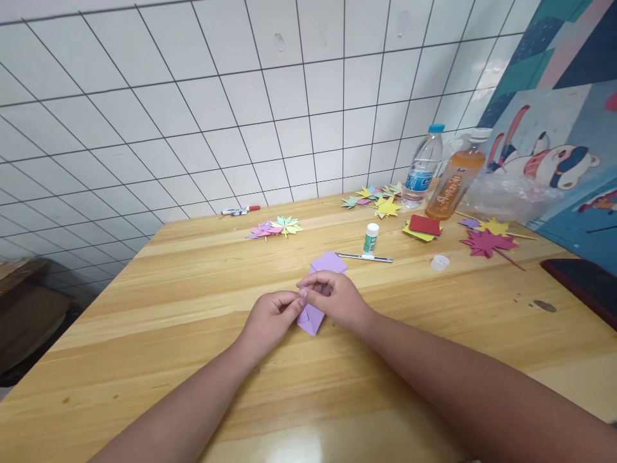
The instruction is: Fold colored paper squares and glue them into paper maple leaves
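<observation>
A folded piece of purple paper (311, 319) lies in the middle of the wooden table, with creases and a pointed near end. My left hand (270, 318) pinches its left edge between thumb and fingers. My right hand (341, 300) reaches over the paper, its fingertips closed on that same edge against the left fingertips. More purple paper (329, 260) shows beyond the right hand; whether it is the same piece is hidden. Just past it are a slim silver-and-black cutter-like tool (380, 259) and an upright glue stick (371, 240) with a white cap.
Paper leaves (274, 229) lie at the back, others (385, 204) by a water bottle (421, 170) and an orange drink bottle (456, 180). To the right are stacked coloured papers (424, 225), a small translucent cap (439, 262), a crimson leaf (489, 243) and a dark-edged device (578, 286). Markers (241, 210) lie back left.
</observation>
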A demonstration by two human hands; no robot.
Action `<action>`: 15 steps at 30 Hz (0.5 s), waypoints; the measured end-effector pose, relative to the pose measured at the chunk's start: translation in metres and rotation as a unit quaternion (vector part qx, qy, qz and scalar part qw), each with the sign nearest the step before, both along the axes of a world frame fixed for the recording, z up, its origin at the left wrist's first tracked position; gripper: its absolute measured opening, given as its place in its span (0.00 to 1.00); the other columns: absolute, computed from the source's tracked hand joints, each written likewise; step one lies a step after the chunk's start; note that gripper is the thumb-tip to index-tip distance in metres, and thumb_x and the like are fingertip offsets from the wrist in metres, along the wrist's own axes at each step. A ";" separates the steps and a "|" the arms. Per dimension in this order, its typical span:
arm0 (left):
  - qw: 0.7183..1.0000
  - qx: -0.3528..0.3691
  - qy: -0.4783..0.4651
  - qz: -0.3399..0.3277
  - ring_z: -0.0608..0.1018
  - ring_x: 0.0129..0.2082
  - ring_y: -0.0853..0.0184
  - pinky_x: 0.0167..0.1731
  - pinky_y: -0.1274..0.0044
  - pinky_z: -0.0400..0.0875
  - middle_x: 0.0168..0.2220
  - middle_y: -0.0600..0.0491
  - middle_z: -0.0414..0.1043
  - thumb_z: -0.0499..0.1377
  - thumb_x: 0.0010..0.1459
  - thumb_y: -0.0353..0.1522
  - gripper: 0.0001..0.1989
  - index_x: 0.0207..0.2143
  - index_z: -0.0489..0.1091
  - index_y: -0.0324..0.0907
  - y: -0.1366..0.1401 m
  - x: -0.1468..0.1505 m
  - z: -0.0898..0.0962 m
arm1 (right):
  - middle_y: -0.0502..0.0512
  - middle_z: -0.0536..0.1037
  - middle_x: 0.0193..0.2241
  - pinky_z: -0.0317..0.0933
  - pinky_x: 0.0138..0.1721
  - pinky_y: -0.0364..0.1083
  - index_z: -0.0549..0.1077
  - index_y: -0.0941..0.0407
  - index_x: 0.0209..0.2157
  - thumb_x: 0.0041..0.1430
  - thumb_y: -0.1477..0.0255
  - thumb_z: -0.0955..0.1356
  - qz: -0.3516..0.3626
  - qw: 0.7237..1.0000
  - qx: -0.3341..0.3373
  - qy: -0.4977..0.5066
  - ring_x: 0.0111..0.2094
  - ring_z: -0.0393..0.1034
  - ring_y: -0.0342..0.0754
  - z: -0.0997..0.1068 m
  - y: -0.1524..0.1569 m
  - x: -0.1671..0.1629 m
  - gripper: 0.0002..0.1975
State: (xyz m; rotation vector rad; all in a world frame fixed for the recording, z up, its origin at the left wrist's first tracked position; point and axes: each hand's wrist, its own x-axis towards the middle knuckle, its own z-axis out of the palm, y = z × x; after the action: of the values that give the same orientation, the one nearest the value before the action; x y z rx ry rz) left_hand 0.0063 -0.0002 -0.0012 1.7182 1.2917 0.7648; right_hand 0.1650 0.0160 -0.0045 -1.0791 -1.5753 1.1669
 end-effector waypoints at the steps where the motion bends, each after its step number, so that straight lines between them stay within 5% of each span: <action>1: 1.000 0.001 0.005 0.000 0.64 0.21 0.71 0.23 0.81 0.58 0.18 0.58 0.63 0.55 0.54 0.42 0.17 0.21 0.71 0.38 0.000 0.000 0.000 | 0.52 0.77 0.29 0.61 0.30 0.42 0.76 0.56 0.32 0.49 0.68 0.69 -0.002 1.000 0.014 -0.018 0.29 0.67 0.43 0.000 0.000 0.000 0.09; 15: 1.000 0.006 0.021 -0.016 0.62 0.20 0.72 0.21 0.81 0.57 0.17 0.58 0.60 0.54 0.54 0.41 0.18 0.18 0.68 0.39 -0.002 0.001 0.000 | 0.51 0.76 0.24 0.61 0.28 0.41 0.74 0.57 0.25 0.46 0.69 0.69 0.000 0.998 -0.055 0.036 0.26 0.68 0.43 0.000 0.000 0.000 0.06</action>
State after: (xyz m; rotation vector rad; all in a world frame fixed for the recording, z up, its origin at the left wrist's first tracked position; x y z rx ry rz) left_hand 0.0069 -0.0022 -0.0007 1.7692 1.2879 0.7241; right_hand 0.1652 0.0163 -0.0047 -1.0960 -1.4708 1.2913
